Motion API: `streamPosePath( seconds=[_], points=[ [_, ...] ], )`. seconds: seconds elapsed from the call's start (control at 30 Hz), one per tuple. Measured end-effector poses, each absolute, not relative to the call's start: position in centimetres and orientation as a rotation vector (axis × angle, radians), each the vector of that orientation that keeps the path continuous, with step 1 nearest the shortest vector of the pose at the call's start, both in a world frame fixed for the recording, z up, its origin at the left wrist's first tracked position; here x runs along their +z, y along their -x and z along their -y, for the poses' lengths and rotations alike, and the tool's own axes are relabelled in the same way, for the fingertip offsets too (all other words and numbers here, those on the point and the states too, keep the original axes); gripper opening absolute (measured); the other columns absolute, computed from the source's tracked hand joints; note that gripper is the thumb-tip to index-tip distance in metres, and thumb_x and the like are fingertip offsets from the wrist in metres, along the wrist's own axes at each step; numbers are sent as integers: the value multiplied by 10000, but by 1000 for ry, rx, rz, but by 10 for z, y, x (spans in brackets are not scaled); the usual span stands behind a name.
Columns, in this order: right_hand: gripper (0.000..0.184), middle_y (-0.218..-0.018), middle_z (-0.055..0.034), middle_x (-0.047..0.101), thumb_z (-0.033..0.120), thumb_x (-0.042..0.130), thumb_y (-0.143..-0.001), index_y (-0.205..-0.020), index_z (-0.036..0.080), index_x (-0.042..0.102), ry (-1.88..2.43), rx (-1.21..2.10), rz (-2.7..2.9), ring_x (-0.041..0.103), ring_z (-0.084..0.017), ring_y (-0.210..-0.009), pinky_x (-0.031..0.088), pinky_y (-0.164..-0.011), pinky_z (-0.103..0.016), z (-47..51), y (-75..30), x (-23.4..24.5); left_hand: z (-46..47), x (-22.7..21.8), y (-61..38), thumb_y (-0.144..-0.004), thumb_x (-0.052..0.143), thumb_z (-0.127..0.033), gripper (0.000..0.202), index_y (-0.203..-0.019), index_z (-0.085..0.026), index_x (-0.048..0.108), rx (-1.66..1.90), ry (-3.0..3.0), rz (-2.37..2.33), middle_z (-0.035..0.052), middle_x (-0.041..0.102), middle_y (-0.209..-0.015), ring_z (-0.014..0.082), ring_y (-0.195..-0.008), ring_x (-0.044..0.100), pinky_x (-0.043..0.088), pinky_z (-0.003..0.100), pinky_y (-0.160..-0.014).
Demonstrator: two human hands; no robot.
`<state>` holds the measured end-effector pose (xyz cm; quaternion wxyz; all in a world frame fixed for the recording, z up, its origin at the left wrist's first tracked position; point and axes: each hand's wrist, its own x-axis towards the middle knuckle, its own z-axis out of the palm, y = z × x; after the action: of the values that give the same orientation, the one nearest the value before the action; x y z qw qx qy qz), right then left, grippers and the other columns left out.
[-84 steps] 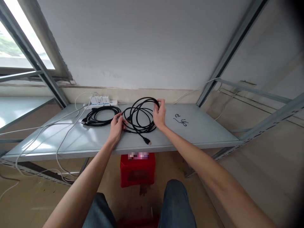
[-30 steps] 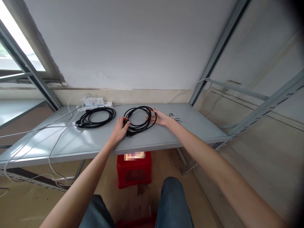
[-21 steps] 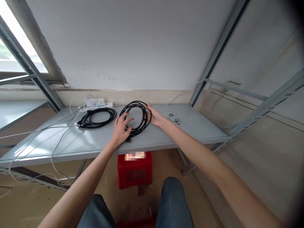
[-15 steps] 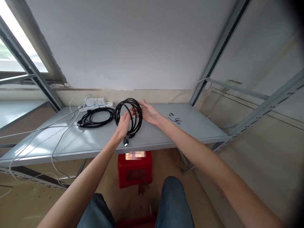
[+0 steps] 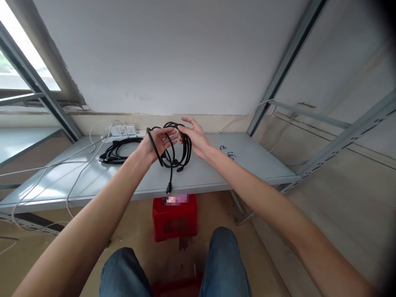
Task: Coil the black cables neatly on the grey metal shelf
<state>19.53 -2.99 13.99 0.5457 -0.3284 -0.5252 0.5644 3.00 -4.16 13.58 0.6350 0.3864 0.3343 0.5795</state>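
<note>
A coiled black cable (image 5: pixel 187 150) is held above the shelf's front half, its loops partly spread apart. My right hand (image 5: pixel 198 138) grips the right side of the coil between thumb and fingers, its index finger stretched away. My left hand (image 5: pixel 159 142) reaches through the left loops, palm turned up and fingers extended; one loop hangs around it. From the coil a cable end with a flat black plug (image 5: pixel 168 188) dangles near the shelf edge. A second coiled black cable (image 5: pixel 116 152) lies to the left, partly behind my left hand and forearm.
On the grey metal shelf (image 5: pixel 210 177), a white power strip with adapters (image 5: pixel 123 130) stands at the back left. Thin white cords (image 5: pixel 82 177) trail over the left side. Small black ties (image 5: pixel 230 155) lie to the right. Below is a red stool (image 5: pixel 175 220).
My left hand has turned palm up and opened inside the loops. The coil has shifted slightly right and loosened, and its plug end hangs free.
</note>
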Motion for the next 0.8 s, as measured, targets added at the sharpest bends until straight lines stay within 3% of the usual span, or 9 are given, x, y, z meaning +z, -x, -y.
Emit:
streamPosePath(
  seconds=[0.2, 0.37, 0.57, 0.67, 0.8],
  points=[
    [378, -927, 17, 656, 261, 788, -897, -1214, 288, 584, 738, 1290, 1331, 668, -138, -834, 607, -719, -259, 36, -199, 145, 37, 139, -23, -820, 617, -189, 129, -916, -150, 695, 1204, -902, -751, 141, 780, -951, 269, -956, 772, 648, 444, -907],
    [404, -905, 18, 620, 249, 738, -908, -1262, 330, 560, 714, 1228, 1374, 607, -122, -704, 504, -542, -213, 37, -198, 155, 41, 142, -23, -884, 537, -291, 239, -978, -145, 701, 1180, -927, -680, 147, 771, -928, 309, -978, 775, 651, 473, -869],
    [373, -780, 82, 530, 184, 610, -902, -1235, 303, 489, 696, 1253, 1247, 347, -47, -478, 228, -411, -150, 22, -223, 180, 46, 164, -6, -973, 530, -409, 275, -927, -170, 657, 1245, -857, -681, 62, 671, -728, 206, -638, 701, 605, 328, -607],
    [330, -726, 97, 495, 185, 581, -902, -1204, 280, 487, 694, 1254, 1216, 285, -46, -453, 186, -407, -155, 23, -236, 191, 51, 173, 3, -963, 591, -373, 200, -909, -186, 637, 1207, -870, -688, 1, 565, -608, 161, -486, 585, 531, 282, -491],
    [275, -652, 114, 421, 219, 578, -924, -1183, 266, 502, 706, 1242, 1241, 246, -51, -428, 150, -399, -167, 25, -249, 204, 60, 182, 18, -969, 579, -374, 192, -953, -199, 656, 1224, -879, -741, -21, 496, -556, 159, -441, 536, 489, 279, -435]
  ],
)
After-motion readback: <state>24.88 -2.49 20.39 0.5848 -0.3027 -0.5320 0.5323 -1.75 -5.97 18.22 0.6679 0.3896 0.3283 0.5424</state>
